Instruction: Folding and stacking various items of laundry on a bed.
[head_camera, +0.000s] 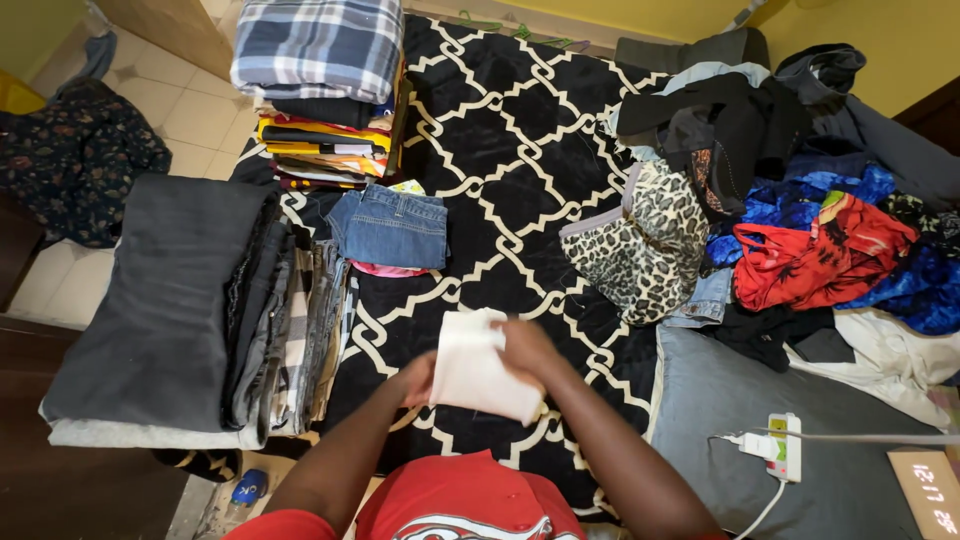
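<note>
A black blanket with a cream lattice pattern (520, 130) covers the bed and carries nearly everything here. Along its left edge lies a long stack of folded grey and checked clothes (190, 310). At the far left corner stands a taller pile topped by a blue plaid piece (318, 45), with folded denim shorts (392, 226) just in front of it. The right side is a loose heap of unfolded clothes (820, 230), dark, blue and red, and a leopard-print garment (645, 245) slumps at the heap's inner edge. A white power strip (783, 447) with a plug in it rests on the grey sheet near the right front corner.

Close to the front edge, at the middle, the person holds a small white cloth (475, 368) up off the blanket. The left hand (416, 380) pinches its left side, and the right hand (527, 347) is closed over its top right edge, so both are gripping it.

The cloth looks light, thin and limp, already doubled over. It would sag wherever it is unsupported, so I would judge the edges and corners the best places to hold it, keeping it taut between the two hands. Nothing about it seems fragile or slippery.
</note>
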